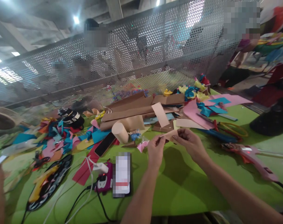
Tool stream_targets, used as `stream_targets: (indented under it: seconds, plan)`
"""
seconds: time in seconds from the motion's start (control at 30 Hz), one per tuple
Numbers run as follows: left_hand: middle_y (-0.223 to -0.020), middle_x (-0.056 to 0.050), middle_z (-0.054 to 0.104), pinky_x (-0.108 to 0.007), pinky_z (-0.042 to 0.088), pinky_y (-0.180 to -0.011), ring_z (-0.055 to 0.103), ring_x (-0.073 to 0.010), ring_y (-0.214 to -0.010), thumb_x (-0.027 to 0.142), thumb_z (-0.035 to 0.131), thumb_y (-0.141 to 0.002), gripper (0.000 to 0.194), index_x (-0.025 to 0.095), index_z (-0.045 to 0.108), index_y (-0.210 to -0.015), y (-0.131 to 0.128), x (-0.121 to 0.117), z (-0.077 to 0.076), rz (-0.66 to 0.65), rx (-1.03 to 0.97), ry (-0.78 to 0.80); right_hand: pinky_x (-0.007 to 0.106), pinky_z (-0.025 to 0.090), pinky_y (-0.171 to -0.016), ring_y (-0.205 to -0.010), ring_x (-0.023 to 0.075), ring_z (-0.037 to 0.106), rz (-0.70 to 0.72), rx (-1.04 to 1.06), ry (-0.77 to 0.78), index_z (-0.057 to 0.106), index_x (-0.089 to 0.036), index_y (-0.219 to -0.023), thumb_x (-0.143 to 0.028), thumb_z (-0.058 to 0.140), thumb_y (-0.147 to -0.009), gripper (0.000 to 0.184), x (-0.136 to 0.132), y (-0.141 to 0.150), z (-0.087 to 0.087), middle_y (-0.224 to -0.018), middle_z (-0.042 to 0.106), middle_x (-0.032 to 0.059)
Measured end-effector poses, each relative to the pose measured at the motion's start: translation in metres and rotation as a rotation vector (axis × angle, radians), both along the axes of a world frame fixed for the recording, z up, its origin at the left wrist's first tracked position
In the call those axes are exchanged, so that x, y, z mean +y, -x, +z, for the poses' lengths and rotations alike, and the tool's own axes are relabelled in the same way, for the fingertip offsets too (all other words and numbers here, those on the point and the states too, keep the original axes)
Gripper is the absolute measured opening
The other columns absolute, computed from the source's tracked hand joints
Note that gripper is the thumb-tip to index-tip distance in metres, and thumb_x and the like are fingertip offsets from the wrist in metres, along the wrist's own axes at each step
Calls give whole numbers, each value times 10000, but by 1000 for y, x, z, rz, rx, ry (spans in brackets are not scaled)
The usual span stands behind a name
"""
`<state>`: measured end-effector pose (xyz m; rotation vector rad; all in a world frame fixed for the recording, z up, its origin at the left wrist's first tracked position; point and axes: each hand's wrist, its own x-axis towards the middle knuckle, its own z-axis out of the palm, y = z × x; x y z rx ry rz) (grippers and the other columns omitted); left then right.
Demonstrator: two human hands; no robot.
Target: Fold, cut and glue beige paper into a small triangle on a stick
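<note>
Both my hands are raised over the green table [178, 183] and pinch one small beige paper piece [169, 134] between them. My left hand [155, 151] grips its left end with thumb and fingers closed. My right hand [190, 143] holds the right end, fingers curled over it. A pale rolled paper tube [120, 132] lies just left of my hands, with a small pink scrap [142, 145] below it.
Brown paper sheets [136, 109] and pink sheets [194, 115] are piled behind. Coloured scraps [57, 137] lie left. A pink glue gun [250, 157] sits right, red scissors [227, 128] near it. Two phones [122, 174], [105, 144] and cables lie in front. A perforated metal screen [132, 62] stands behind, people beyond it.
</note>
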<state>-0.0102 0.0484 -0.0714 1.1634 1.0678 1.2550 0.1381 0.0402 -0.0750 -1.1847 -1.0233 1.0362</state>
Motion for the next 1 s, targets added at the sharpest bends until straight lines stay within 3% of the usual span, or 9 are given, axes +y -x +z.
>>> stream_targets:
  seconds: [0.37,0.5,0.6,0.7,0.8,1.0]
  plan:
    - [-819,-58,760,-316,526,-776,684,-204,-793,412,667,-838,261,166,754,-856,3,-2,4,4,66,-59,269,443,-549,-619,149,571,-39,-44,-18,582,-215,-794,-610,798,-641,475,3,-1,-4,-692,625,1]
    - [-837,-68,763,-323,526,-789,686,-211,-811,408,668,-842,261,164,756,-864,4,-1,6,-2,83,-60,267,403,-528,-586,133,496,-92,-125,-48,585,-224,-806,-557,803,-652,427,2,-4,-3,-677,566,-21]
    - [-852,-73,762,-335,532,-806,686,-216,-822,399,670,-842,254,165,761,-882,4,-1,6,-16,85,-63,284,432,-584,-671,156,530,-146,-180,-74,621,-228,-886,-517,821,-635,432,1,-6,0,-813,616,13]
    - [-868,-76,763,-348,541,-818,686,-219,-827,392,674,-839,246,172,766,-898,3,-1,5,-30,69,-69,306,467,-650,-778,191,586,-68,-121,-26,671,-230,-984,-548,780,-676,456,-1,-7,2,-971,671,54]
    - [-871,-77,764,-353,548,-815,689,-223,-829,386,674,-841,239,175,771,-897,2,-2,4,-44,73,-77,301,459,-639,-750,192,588,25,-22,50,705,-218,-964,-605,748,-703,470,-1,-6,2,-892,690,52]
    - [-874,-73,767,-348,548,-806,693,-220,-823,372,669,-848,229,176,774,-904,2,-3,6,-46,107,-101,283,402,-570,-639,168,534,8,27,60,719,-212,-806,-667,770,-642,487,1,-4,1,-701,650,23]
